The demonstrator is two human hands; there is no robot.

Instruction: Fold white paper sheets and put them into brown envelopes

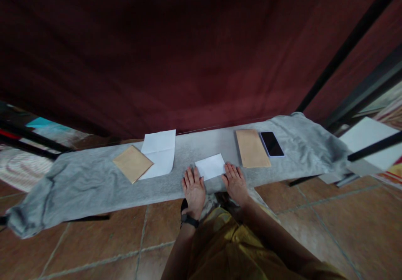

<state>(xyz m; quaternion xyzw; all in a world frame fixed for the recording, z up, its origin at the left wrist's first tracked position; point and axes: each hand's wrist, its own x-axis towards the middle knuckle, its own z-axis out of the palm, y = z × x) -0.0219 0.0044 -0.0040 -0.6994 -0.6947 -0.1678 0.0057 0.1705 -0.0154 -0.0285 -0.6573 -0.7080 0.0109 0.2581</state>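
A small white sheet of paper, apparently folded (210, 167), lies on the grey cloth in front of me. My left hand (194, 190) rests flat at its left edge, fingers stretched out, a dark band around the wrist. At the paper's right edge my right hand (235, 182) lies palm down with its fingers extended. Neither hand grips anything. To the left, a larger white sheet with a crease (160, 152) is partly covered by a brown envelope (133, 163). On the right lies another brown envelope (253, 149), or a stack of them.
A phone (272, 144) lies beside the right-hand envelope. The grey cloth (94, 179) covers a long narrow bench. Behind it hangs a dark red curtain (204, 62). Black metal bars (342, 53) stand at both sides, and white sheets (367, 139) show at the far right.
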